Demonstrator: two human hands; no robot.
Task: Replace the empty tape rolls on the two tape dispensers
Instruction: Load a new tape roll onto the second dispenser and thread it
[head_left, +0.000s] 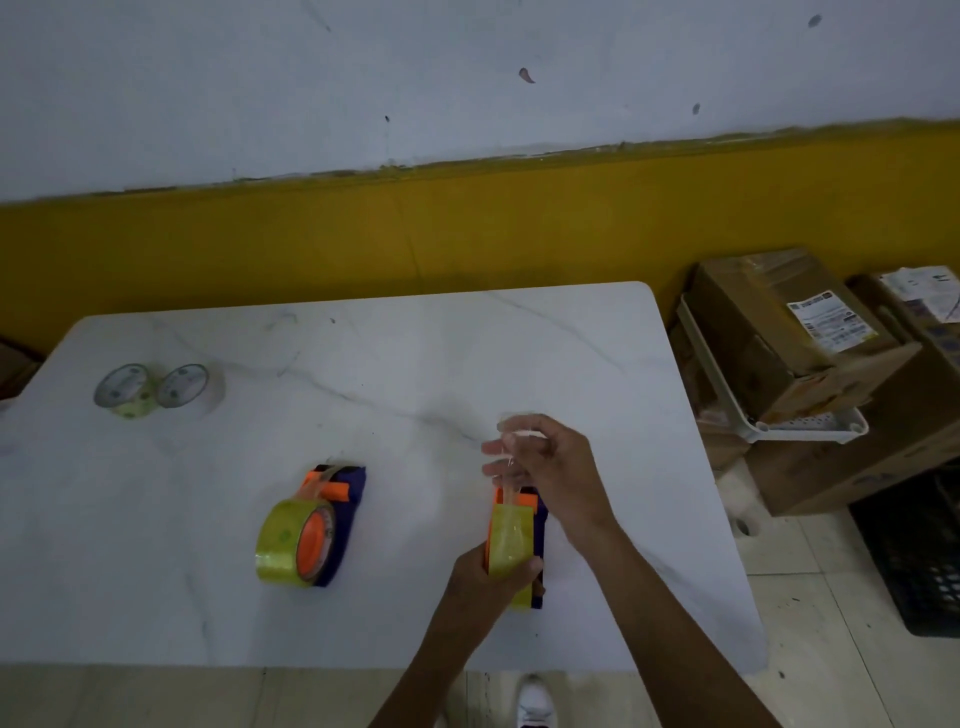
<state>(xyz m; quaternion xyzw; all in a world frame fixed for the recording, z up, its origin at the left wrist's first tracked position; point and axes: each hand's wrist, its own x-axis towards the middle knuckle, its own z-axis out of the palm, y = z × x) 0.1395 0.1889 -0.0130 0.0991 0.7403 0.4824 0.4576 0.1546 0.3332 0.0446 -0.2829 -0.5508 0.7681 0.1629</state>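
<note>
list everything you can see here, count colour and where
tape dispenser: 1, purple and orange with a yellow roll, lying mid-table
held dispenser: 1, purple and orange with a yellow roll, table front right
spent rolls: 2, pale, table far left
table: 1, white marble
cardboard boxes: several, brown, floor right
tray: 1, white, under a box
crate: 1, black, floor far right
left hand: grips the held dispenser
right hand: pulls clear tape upward
</note>
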